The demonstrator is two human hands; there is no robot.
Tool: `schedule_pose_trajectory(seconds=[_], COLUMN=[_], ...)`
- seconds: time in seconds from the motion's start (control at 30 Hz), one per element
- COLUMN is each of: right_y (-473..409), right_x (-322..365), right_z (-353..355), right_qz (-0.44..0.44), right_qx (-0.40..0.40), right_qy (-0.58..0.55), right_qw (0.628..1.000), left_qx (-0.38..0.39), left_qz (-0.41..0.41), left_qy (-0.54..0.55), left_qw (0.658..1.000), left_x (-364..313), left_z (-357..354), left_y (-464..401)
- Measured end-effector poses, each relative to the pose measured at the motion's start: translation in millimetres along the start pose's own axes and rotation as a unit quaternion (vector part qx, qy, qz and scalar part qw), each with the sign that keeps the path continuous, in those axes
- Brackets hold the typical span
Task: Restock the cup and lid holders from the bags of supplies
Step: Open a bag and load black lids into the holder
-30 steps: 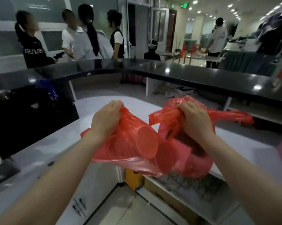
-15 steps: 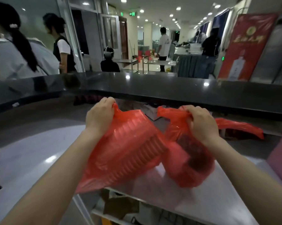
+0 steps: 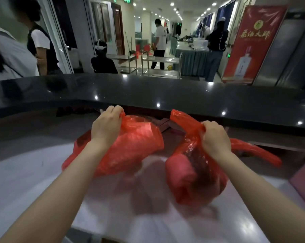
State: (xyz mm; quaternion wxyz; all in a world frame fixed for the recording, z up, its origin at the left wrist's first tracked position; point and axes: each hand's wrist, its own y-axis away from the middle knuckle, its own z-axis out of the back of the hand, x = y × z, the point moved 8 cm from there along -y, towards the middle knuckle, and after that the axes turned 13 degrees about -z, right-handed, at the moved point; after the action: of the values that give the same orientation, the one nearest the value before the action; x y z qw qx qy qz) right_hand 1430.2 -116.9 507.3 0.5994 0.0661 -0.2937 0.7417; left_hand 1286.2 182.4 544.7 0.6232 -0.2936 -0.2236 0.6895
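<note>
Head view, single camera. Item: red plastic bags of supplies, count two. The left bag (image 3: 130,146) is gripped at its gathered neck by the left hand (image 3: 105,128), fingers curled round the plastic; ribbing that shows through the film suggests a sleeve of stacked cups lying on its side, though the contents cannot be confirmed. The right bag (image 3: 192,174) is gripped at its bunched handles by the right hand (image 3: 214,137), fingers likewise curled tight; it shows a pale rolled stack and a darker mass inside, and one loose handle trails off to the right. Change noted: half a second ago the two bags were pressed together and carried beyond the edge of the worktop, with an open shelf visible beneath them; they now hang apart, over the pale grey lower worktop (image 3: 34,172), the right bag low enough to cast a blurred shadow and perhaps touching the surface, which cannot be told for certain. Judgement: the supplies have reached the work surface and are about to be set down; opening the bags comes next. Cup and lid holders: count none in view, so restocking proper has not begun. Other entries: black counter ledge (image 3: 165,95), count one, curving across behind the bags; red standing banner (image 3: 251,44), count one, at far right; people beyond the counter, at least six, some partly cut off.
</note>
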Motion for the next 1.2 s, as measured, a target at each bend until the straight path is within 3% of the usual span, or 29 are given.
schedule_pose_trajectory(seconds=[0.2, 0.4, 0.57, 0.67, 0.8, 0.87, 1.07, 1.2], right_y=[1, 27, 46, 44, 55, 66, 92, 109], right_x=[-13, -14, -37, -27, 36, 64, 112, 136], right_z=[-19, -66, -105, -97, -65, -58, -97, -117], right_qz=[-0.017, 0.135, 0.13, 0.128, 0.242, 0.297, 0.331, 0.332], right_qx=[0.018, 0.118, 0.217, 0.173, 0.043, 0.02, 0.152, 0.205], right_qy=[0.055, 0.154, 0.239, 0.254, 0.173, 0.105, 0.021, -0.028], right_qw=[0.998, 0.972, 0.938, 0.943, 0.954, 0.949, 0.931, 0.92], left_qx=[0.035, 0.048, 0.141, 0.193, 0.199, 0.187, 0.101, 0.104], left_qz=[-0.011, 0.005, 0.042, 0.101, 0.107, 0.107, 0.142, 0.201], left_qy=[0.014, 0.034, 0.047, 0.058, 0.089, 0.112, 0.128, 0.125], left_qw=[0.999, 0.998, 0.988, 0.974, 0.97, 0.97, 0.976, 0.966], left_x=[-31, -32, -23, -11, -9, -10, 4, 27], left_z=[-38, -56, -88, -103, -99, -91, -51, -38], left_y=[18, 33, 68, 97, 113, 117, 145, 171])
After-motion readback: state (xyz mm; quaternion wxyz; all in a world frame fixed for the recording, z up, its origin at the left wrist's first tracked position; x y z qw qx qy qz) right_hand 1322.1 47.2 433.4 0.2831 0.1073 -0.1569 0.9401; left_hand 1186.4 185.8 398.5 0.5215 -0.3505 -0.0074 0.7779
